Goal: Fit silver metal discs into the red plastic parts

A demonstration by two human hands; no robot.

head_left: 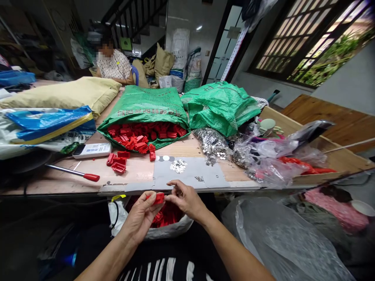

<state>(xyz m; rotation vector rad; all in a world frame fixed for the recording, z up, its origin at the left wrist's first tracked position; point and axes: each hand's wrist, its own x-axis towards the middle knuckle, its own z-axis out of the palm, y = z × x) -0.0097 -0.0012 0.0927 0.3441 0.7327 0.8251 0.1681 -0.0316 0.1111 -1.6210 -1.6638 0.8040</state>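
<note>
Between thumb and fingers my left hand (pixel 142 216) grips a red plastic part (pixel 158 198), held just off the table's front edge. My right hand (pixel 187 200) is closed in a pinch beside the part's right end; whatever sits between its fingertips is too small to make out. Below both hands, a white sack (pixel 166 231) on my lap holds more red parts (pixel 164 218). On the table ahead lies a grey sheet (pixel 190 175) with a pile of small shiny metal pieces (pixel 178 166) and a smaller cluster of tiny parts (pixel 199 179).
A green woven sack (pixel 146 101) spills red parts toward loose ones (pixel 118 167). Bagged metal pieces (pixel 212 142) and a cluttered wooden tray (pixel 345 156) stand right. At left are a red-tipped lever (pixel 91 177) and a white box (pixel 93 150). A person (pixel 114 64) sits across the table.
</note>
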